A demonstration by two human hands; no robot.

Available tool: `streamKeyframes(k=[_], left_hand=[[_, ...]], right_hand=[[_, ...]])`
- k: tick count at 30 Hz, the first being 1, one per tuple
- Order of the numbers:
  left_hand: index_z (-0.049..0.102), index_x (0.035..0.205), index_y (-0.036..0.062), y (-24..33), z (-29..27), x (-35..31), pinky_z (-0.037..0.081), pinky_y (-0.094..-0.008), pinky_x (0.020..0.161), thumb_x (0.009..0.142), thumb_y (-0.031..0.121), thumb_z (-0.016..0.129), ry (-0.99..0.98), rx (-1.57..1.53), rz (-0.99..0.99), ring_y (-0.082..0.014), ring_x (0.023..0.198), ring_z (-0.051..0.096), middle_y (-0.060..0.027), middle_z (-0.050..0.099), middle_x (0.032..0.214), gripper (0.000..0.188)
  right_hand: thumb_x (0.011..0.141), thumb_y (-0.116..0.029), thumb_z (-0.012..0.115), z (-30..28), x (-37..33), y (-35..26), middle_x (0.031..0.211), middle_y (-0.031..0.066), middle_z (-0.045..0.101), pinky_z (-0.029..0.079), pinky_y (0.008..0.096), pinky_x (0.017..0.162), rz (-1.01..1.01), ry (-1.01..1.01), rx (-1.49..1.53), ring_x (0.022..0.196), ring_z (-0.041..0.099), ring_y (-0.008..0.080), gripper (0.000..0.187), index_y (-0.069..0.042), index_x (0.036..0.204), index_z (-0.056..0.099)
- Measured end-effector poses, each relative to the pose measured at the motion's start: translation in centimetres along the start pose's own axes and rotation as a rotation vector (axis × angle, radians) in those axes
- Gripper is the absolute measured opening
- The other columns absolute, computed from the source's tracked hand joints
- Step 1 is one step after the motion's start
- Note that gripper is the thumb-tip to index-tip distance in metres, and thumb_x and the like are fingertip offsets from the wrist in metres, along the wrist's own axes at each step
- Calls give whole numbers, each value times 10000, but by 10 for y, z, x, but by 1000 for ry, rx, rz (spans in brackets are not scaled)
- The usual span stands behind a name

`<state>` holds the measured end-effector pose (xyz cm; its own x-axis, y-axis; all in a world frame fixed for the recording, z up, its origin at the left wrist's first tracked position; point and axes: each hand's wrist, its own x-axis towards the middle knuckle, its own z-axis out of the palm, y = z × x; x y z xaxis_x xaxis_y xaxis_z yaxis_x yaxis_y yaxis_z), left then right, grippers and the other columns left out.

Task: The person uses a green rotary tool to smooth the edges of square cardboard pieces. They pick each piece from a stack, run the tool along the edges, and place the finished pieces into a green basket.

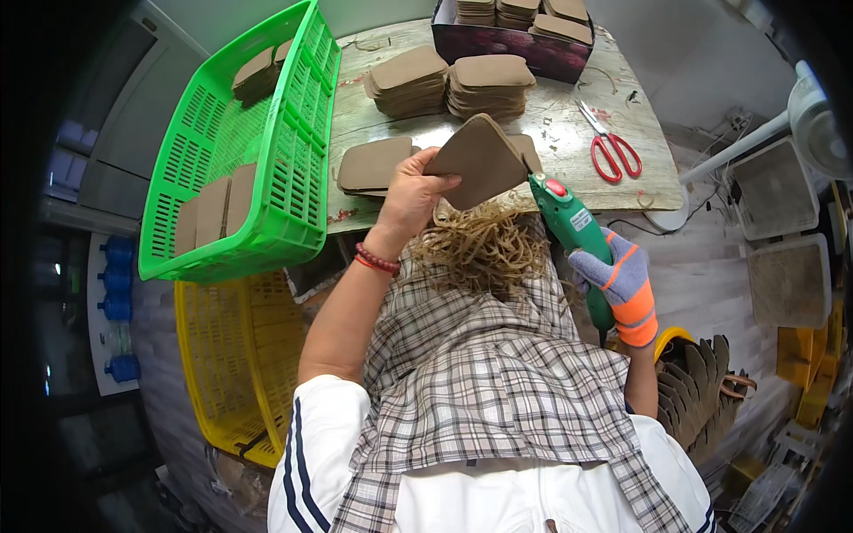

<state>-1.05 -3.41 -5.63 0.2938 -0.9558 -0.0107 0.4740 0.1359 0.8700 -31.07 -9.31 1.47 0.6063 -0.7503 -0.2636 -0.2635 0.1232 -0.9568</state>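
Note:
My left hand (409, 197) pinches the near left edge of a flat brown piece with rounded corners (480, 167), tilted above the table's front edge. In my right hand (624, 286), which wears a grey and orange glove, is a green handheld electric cutter (569, 220) with a red button. Its tip is at the right edge of the brown piece; I cannot tell whether the blade touches it. Below, a heap of thin brown trimmings (484, 249) lies on my checked apron (498, 373). Just behind my left hand, a low stack of brown pieces (373, 165) rests on the table.
Two taller stacks of brown pieces (407, 78) stand farther back on the worn table (569, 133). Red-handled scissors (613, 151) lie at right. A dark box (524, 55) and a green crate (306, 169) hold more pieces. A yellow crate (235, 355) stands lower left.

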Motion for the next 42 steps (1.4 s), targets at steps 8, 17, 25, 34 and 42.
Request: streamKeyframes(k=[8, 17, 25, 34, 42], left_hand=[[609, 1064, -24, 13, -6, -12, 527, -276, 763, 761, -148, 590, -67, 78, -175, -150, 857, 637, -79, 661, 979, 328], [603, 1044, -9, 15, -8, -25, 495, -229, 766, 748, -131, 600, -119, 209, -270, -104, 844, 613, -47, 651, 948, 320], [571, 882, 32, 39, -24, -20, 476, -200, 710, 711, -104, 651, -36, 501, 54, -51, 810, 554, 12, 585, 851, 232], [616, 908, 24, 46, -24, -21, 492, -212, 690, 730, -83, 673, 51, 373, 50, -72, 737, 601, -13, 658, 841, 216], [631, 873, 5, 39, -12, -21, 482, -214, 692, 710, -57, 692, -30, 467, -51, -68, 743, 584, 2, 640, 805, 185]], right_hand=[[762, -198, 750, 9, 1, 0, 691, 7, 604, 420, 199, 504, -25, -26, -84, 551, 525, 45, 376, 13, 1035, 601], [768, -204, 741, 12, 8, 2, 688, 8, 604, 419, 199, 502, 4, -57, -50, 555, 525, 46, 364, 15, 1021, 600], [771, -198, 737, 18, 8, 1, 709, 1, 601, 432, 204, 522, 45, -160, -40, 567, 530, 46, 336, 10, 999, 605], [771, -192, 742, 25, 10, 8, 735, -11, 607, 423, 191, 539, 84, -213, -64, 607, 524, 31, 343, -1, 1023, 609], [768, -188, 751, 31, 11, 9, 774, 5, 618, 439, 188, 557, 102, -228, -42, 633, 539, 36, 371, 6, 1046, 602]])
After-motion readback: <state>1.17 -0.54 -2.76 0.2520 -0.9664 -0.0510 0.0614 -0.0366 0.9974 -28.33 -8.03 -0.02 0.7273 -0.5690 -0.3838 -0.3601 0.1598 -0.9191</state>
